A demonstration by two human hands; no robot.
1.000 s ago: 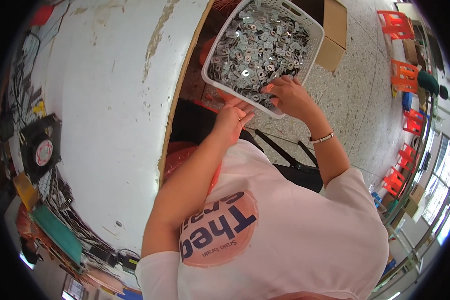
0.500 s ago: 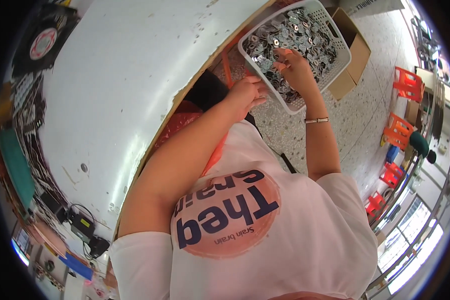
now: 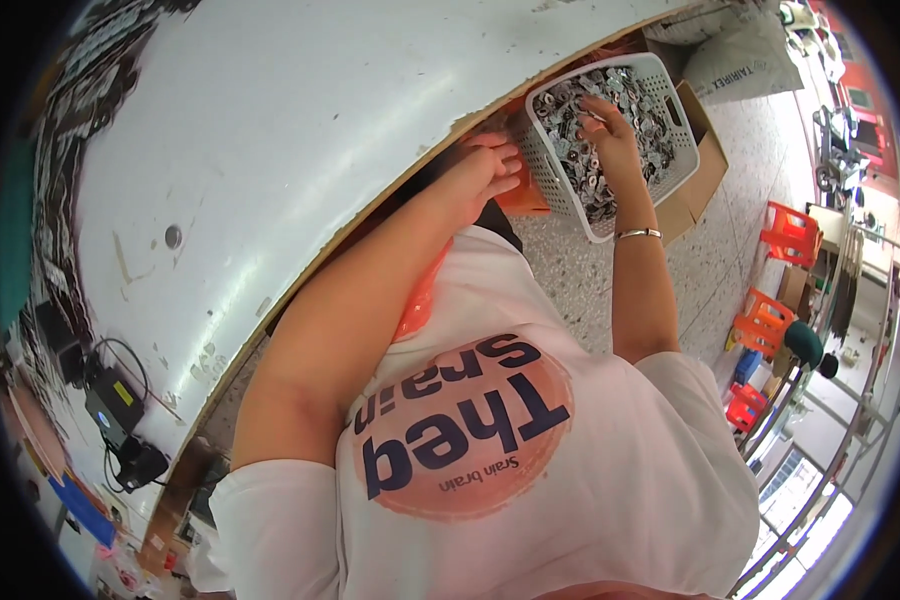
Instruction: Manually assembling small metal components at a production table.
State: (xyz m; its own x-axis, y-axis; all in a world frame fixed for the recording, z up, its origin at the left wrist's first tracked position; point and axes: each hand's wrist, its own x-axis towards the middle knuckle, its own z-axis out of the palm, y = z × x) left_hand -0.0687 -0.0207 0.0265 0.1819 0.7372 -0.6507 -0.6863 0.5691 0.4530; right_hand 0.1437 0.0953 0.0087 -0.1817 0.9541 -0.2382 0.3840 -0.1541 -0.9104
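Observation:
A white perforated plastic basket [image 3: 592, 228] stands beyond the table edge, filled with small flat metal pieces [image 3: 588, 185], many with a round hole. My right hand [image 3: 615, 145] hangs over the pieces, thumb and fingers apart; no piece is visible in its grasp. To the left of the basket, my left hand [image 3: 490, 172] hovers by the table edge with its fingers loosely spread. Nothing shows in it, though its underside is hidden. Red plastic [image 3: 418, 305] lies against my shirt under the left forearm. An orange surface [image 3: 522, 192] sits between the left hand and the basket.
The white worktable [image 3: 260, 150] with a worn edge fills the left side. Behind the basket stand a cardboard box [image 3: 705, 180] and a whitish sack [image 3: 745, 65]. Orange stools [image 3: 765, 320] stand on the speckled floor at right. A black device with a cable [image 3: 118, 405] rests on the table.
The view has shifted, so basket and table sit differently in the picture. My right hand stays over the metal pieces, and my left hand has moved slightly away from the basket's side.

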